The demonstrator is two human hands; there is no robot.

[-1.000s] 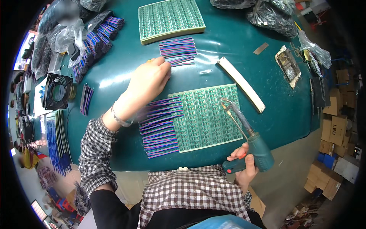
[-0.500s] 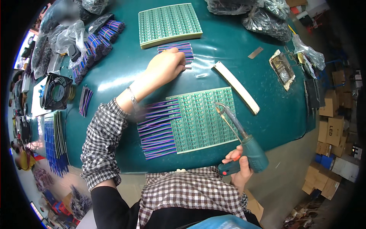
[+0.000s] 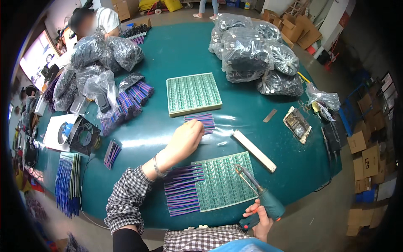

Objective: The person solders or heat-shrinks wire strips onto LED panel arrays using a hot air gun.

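My left hand [image 3: 187,136] reaches across the table, its fingers pinched at the near edge of a row of short multicoloured wires [image 3: 206,120]. How many strands are between the fingertips is hidden. Below it lies a green circuit board panel [image 3: 226,182] with rows of small identical units. Many blue, purple and black wires [image 3: 182,195] stick out from the panel's left side. My right hand [image 3: 261,218] is wrapped round the handle of a green soldering gun [image 3: 270,204]. The gun's metal tip and thin side tube lie over the panel's right part.
A thick stack of panels [image 3: 194,90] stands beyond the wires. A long pale bar [image 3: 255,152] lies right of the panel. A grimy tray [image 3: 298,124], black-filled plastic bags [image 3: 247,52], wire bundles [image 3: 130,103] and a small fan [image 3: 85,135] surround the work area. Another person [image 3: 107,21] sits far left.
The view has tilted up, showing more of the table's far side and another person. My left hand stays at the wire row; my right hand still holds the soldering gun over the panel.
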